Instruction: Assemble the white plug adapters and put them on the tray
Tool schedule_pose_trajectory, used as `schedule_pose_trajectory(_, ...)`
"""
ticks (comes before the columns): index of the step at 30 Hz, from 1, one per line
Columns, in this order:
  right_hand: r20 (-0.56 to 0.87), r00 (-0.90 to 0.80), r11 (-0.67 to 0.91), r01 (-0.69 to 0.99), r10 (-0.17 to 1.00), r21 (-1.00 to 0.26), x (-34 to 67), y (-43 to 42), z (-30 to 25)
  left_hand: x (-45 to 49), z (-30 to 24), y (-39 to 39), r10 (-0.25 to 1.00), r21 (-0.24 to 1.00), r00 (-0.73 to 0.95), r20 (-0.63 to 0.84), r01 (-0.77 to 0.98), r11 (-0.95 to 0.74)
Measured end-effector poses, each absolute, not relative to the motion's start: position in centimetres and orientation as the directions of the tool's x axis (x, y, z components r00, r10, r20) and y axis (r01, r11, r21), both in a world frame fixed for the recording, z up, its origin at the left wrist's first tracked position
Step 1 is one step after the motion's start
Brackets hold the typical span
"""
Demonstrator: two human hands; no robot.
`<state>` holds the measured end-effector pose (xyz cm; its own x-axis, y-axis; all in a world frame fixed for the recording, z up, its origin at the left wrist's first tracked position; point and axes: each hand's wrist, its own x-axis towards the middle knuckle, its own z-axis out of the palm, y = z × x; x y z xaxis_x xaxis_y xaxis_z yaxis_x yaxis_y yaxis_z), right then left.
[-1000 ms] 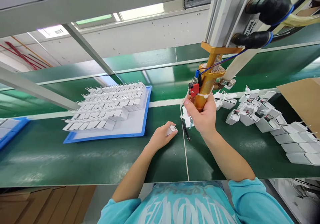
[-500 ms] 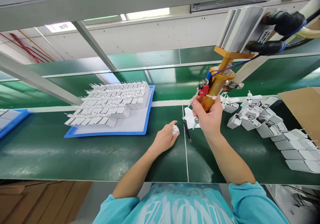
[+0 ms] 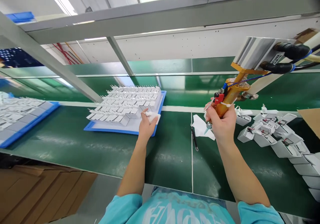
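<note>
My left hand (image 3: 147, 125) is closed on a small white plastic housing (image 3: 152, 116), at the right end of the blue tray (image 3: 161, 109). Rows of white housings (image 3: 120, 109) with thin pins pointing up fill most of that tray. My right hand (image 3: 222, 120) wraps round an amber glue dispenser (image 3: 231, 96) with a red switch and a pale tapered tip (image 3: 207, 128) pointing down. Under the tip lies a piece of white paper (image 3: 201, 125), and black tweezers (image 3: 194, 138) rest to its left.
Opened white housings with wires (image 3: 265, 130) stand at the right, near a cardboard box (image 3: 310, 119). A second blue tray (image 3: 47, 117) of white parts sits at far left. A metal cylinder (image 3: 262, 54) with hoses tops the dispenser. Cardboard (image 3: 55, 194) lies below the bench.
My left hand has carried the white housing from mid-bench leftward and away to the tray's right end. My right hand keeps hold of the dispenser. The view has shifted left and up.
</note>
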<state>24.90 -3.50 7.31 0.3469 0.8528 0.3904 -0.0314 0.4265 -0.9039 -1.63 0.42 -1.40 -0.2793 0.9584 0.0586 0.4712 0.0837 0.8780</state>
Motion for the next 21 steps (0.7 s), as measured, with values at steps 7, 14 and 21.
schedule_pose_trajectory(7,0.381,0.334,0.381,0.069,0.862,-0.922,26.4,-2.8,7.8,-4.0,-2.0,1.5,0.935,0.364,-0.349,0.067,0.881,0.302)
schedule_pose_trajectory(14,0.252,0.131,0.131,0.586,0.959,-0.8,31.5,-4.0,9.8,-3.0,-2.7,1.3,0.805,0.425,-0.319,0.5,0.9,0.092)
schedule_pose_trajectory(21,0.096,0.133,-0.047,0.79,0.986,-0.611,35.4,-6.0,11.5,5.2,-2.7,2.9,0.9,0.625,0.222,0.375,0.656,-0.422)
